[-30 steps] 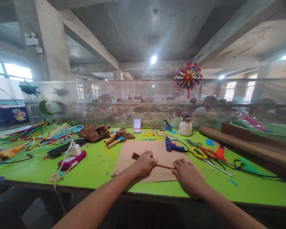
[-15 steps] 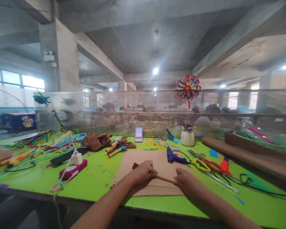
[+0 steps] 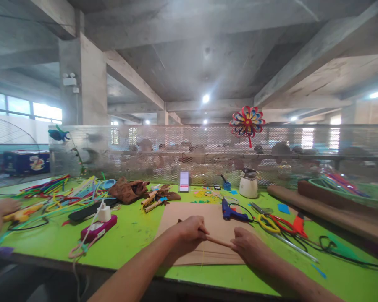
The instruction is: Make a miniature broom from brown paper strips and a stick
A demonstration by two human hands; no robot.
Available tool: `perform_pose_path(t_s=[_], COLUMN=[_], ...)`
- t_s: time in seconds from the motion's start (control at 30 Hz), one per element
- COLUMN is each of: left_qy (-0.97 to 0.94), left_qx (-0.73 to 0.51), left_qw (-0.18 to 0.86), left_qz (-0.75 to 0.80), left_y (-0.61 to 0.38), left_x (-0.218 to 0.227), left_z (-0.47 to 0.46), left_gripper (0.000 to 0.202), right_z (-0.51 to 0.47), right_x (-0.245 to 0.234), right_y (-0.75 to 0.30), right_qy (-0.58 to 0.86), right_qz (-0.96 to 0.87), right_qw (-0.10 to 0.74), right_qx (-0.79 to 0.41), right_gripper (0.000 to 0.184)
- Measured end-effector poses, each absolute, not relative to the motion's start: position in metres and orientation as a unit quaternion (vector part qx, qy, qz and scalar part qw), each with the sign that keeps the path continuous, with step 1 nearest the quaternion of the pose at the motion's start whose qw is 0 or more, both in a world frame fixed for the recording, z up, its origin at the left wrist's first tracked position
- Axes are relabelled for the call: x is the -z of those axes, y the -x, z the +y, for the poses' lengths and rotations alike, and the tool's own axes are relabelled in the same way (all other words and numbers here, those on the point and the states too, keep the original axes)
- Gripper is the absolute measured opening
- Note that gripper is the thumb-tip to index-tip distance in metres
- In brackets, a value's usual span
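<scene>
Between my two hands stretches a thin brown roll, which looks like rolled kraft paper. My left hand has its fingers closed round the left part, and a dark brown end sticks out beyond that hand. The right end is pinched by my right hand. Both hands are over a stack of brown paper sheets. A thin yellow strand hangs below the left hand. Beyond the right hand lies a blue glue gun, with yellow-handled scissors to its right.
Left on the green table are a magenta power strip, crumpled brown material and tangled coloured strips. A phone and white jug stand at the back. Long brown rolls lie right. Another person's hand is far left.
Both hands keep their hold on the brown roll with little movement. A yellow strand now shows below my left hand. The whole view has shifted slightly downward.
</scene>
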State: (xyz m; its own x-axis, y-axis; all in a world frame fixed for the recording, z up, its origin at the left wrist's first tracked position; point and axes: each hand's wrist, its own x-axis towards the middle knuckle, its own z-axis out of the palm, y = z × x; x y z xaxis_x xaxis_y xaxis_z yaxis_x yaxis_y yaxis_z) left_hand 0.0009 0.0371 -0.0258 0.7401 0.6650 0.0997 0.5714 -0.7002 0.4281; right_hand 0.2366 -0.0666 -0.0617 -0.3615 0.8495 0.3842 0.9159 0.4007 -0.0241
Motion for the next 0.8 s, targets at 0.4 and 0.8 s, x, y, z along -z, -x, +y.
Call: perform_pose_path(t_s=[0.4,0.8], left_qy=[-0.931,-0.937], left_qx=[-0.163,-0.151], left_qw=[0.155,0.121], left_qz=[0.288,0.290], left_y=[0.005,0.006], left_x=[0.023,0.019], left_z=[0.030,0.023], left_gripper=[0.025,0.027], right_z=[-0.073,-0.078], right_x=[0.040,0.035], right_y=[-0.231,-0.220], right_qy=[0.547,0.520], right_qz=[-0.814,-0.821], right_qw=[0.187,0.234], right_qx=[0.045,0.040], right_gripper=[0.025,0.032])
